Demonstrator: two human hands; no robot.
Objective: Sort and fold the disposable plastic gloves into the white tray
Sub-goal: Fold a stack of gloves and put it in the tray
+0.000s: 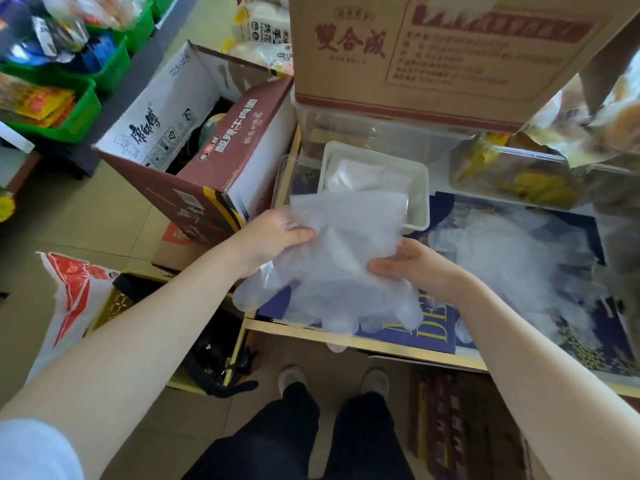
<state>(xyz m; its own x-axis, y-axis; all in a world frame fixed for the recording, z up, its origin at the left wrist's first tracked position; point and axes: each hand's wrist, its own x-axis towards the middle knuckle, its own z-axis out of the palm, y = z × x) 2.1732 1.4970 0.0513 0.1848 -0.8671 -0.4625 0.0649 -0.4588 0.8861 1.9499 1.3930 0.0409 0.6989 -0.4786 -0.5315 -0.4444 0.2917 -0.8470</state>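
Head view looks down on our two bare hands holding one see-through plastic glove (337, 258) over the front edge of the counter (346, 336). Our left hand (277, 233) pinches the glove's left side, thumb on top and fingers curled under the thin plastic. Our right hand (403, 263) grips the right side, fingers curled round the plastic. The glove's wide cuff points up toward the white tray (417, 188), and its floppy fingers hang down past the counter's front edge. The white tray sits on the counter just behind the glove, and we see folded plastic gloves (363, 176) lying inside it. A loose pile of gloves (519, 251) lies on the right part of the counter, near our right hand. Behind the tray stands a clear plastic box (363, 129) with a brown cardboard box (450, 46) on top of it. An open carton (194, 147) stands on the floor, left of the counter. Green baskets (83, 98) sit at the far left. Below the counter we see our dark trousers and pale shoes.
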